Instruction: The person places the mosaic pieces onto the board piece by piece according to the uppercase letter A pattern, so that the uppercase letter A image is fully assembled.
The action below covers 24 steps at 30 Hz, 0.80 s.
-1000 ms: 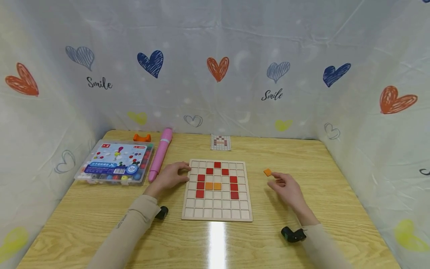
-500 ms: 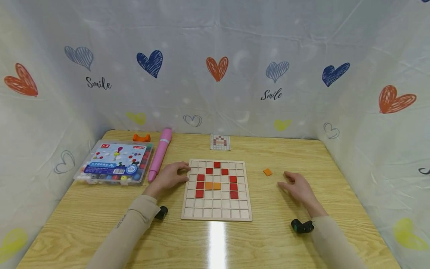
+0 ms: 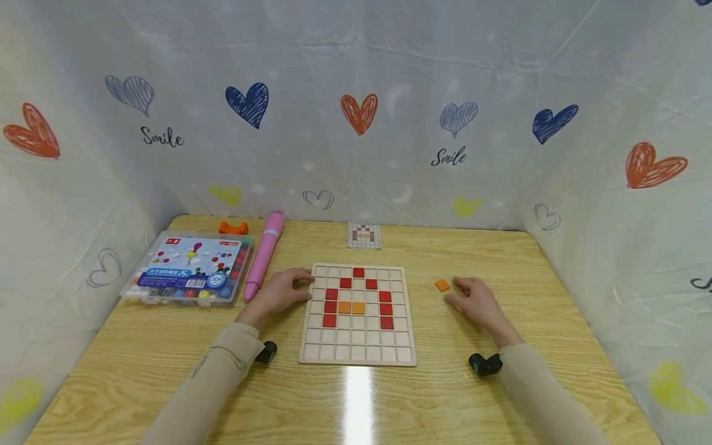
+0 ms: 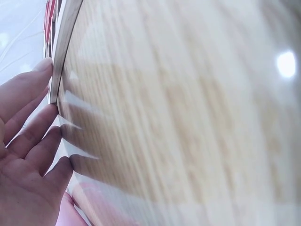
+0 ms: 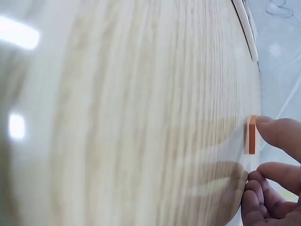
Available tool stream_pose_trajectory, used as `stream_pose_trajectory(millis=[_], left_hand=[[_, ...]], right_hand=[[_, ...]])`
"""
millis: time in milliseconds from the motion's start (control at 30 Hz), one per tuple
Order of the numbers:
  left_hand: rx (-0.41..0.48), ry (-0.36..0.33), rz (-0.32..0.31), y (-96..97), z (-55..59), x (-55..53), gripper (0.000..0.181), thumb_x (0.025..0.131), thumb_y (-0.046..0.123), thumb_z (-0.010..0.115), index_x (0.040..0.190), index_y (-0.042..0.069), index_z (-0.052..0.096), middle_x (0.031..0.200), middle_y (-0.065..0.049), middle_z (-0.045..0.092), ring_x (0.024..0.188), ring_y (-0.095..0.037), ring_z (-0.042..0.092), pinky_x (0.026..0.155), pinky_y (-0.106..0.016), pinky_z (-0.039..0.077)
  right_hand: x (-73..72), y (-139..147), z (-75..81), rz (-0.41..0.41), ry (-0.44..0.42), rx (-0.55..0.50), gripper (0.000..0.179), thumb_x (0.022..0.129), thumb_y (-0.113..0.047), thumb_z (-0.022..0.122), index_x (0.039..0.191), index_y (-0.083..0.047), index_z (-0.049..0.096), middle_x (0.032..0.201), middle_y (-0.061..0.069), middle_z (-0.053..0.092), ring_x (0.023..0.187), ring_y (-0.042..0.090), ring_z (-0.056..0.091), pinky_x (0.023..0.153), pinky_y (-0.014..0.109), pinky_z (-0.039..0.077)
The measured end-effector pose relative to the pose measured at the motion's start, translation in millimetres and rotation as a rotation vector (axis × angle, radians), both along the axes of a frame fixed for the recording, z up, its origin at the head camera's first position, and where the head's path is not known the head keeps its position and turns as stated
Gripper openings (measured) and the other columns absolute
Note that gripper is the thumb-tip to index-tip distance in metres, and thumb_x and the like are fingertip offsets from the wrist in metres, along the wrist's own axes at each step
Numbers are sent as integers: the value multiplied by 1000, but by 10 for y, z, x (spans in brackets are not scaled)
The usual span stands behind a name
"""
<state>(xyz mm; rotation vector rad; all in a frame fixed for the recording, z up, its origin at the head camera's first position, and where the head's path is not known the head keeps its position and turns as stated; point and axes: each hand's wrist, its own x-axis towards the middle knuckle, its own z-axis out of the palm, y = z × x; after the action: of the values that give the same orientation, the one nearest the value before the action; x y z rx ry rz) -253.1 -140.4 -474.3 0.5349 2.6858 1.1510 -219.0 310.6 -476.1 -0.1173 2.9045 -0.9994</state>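
A wooden grid board (image 3: 358,354) lies in the middle of the table. Several red tiles (image 3: 386,322) and two orange tiles (image 3: 351,308) sit in its squares. My left hand (image 3: 280,290) rests at the board's left edge; the left wrist view shows its fingertips (image 4: 43,66) against the wooden rim (image 4: 61,52). To the right of the board a loose orange tile (image 3: 442,285) lies flat on the table. My right hand (image 3: 475,301) is just right of it, thumb and forefinger parted. In the right wrist view one fingertip (image 5: 264,119) is close beside the tile (image 5: 252,136); contact is unclear.
A small pattern card (image 3: 364,235) lies behind the board. At the left are a clear case of coloured beads (image 3: 186,269), a pink pen-shaped stick (image 3: 264,256) and an orange bracket-like piece (image 3: 233,228). A printed curtain (image 3: 356,161) encloses the table's back and sides.
My right hand let go of the loose orange tile on the table, drew back to the right, then came back close to it. My left hand stayed at the board's edge.
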Motion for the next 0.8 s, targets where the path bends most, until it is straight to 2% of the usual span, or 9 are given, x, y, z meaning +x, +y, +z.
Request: stream_pose_trajectory(millis=[200, 433, 800], left_hand=[[-10, 9, -2, -4, -4, -10, 36, 89, 8, 73, 123, -1, 68, 143, -21, 57, 140, -43, 44, 119, -56, 32], [-9, 3, 1, -3, -17, -21, 36, 89, 8, 73, 123, 0, 68, 143, -21, 57, 140, -42, 44, 120, -56, 31], [-12, -2, 5, -4, -14, -15, 35, 89, 9, 74, 123, 1, 69, 143, -20, 57, 140, -42, 44, 120, -56, 31]], right_hand=[[-79, -111, 5, 10, 35, 27, 56, 95, -20, 68, 139, 10, 52, 134, 34, 53, 120, 47, 55, 101, 58, 49], [-153, -172, -8, 10, 47, 47, 45, 94, -13, 69, 133, 8, 60, 120, 27, 60, 106, 39, 64, 92, 52, 55], [-161, -145, 11, -3, 4, 33, 39, 94, -6, 67, 131, 5, 62, 128, 28, 62, 112, 39, 64, 94, 50, 56]])
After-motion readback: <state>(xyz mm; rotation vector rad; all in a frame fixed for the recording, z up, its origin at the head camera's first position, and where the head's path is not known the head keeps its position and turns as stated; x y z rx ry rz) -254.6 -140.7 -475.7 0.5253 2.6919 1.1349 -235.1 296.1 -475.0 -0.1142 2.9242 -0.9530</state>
